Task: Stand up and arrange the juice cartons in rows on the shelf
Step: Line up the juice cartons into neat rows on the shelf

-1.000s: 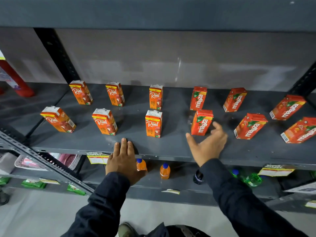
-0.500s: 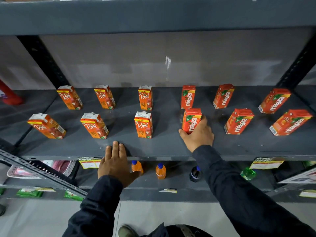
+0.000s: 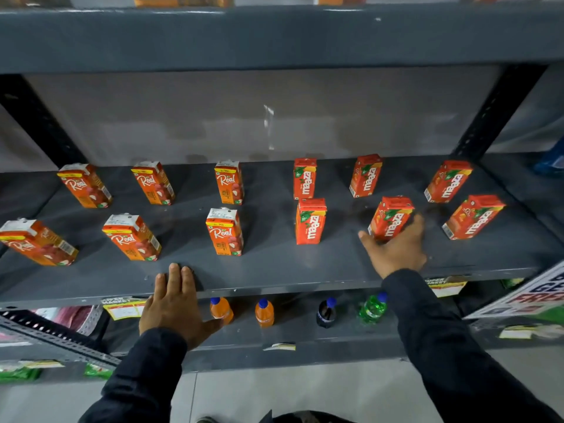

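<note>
Grey metal shelf (image 3: 274,270) bearing twelve upright juice cartons in two rows of six, well apart from one another. Left half: six Real cartons, three at the back (image 3: 84,185) (image 3: 153,182) (image 3: 229,181) and three at the front (image 3: 36,242) (image 3: 131,236) (image 3: 225,231). Right half: six Maaza cartons, three at the back (image 3: 304,178) (image 3: 365,174) (image 3: 448,181) and three at the front (image 3: 310,220) (image 3: 391,217) (image 3: 474,216). Outer cartons seen leaning outward in the wide-angle view. Right hand (image 3: 396,250) clasped around the lower part of the middle front Maaza carton, thumb at its left edge, fingers wrapped behind its right side. Left hand (image 3: 174,303) open and flat, fingertips (image 3: 174,270) spread on the shelf's front lip, holding nothing, just below and between the middle and right front Real cartons. Both arms in dark sleeves (image 3: 451,346). Lower shelf beneath: two orange bottles (image 3: 221,309) (image 3: 264,312), one dark bottle (image 3: 326,314) and one green bottle (image 3: 373,308), all blue-capped, standing side by side. Yellow price tags (image 3: 123,307) fixed under the shelf's front edge. Printed sign (image 3: 531,296) at the right margin, lettering only partly legible.
</note>
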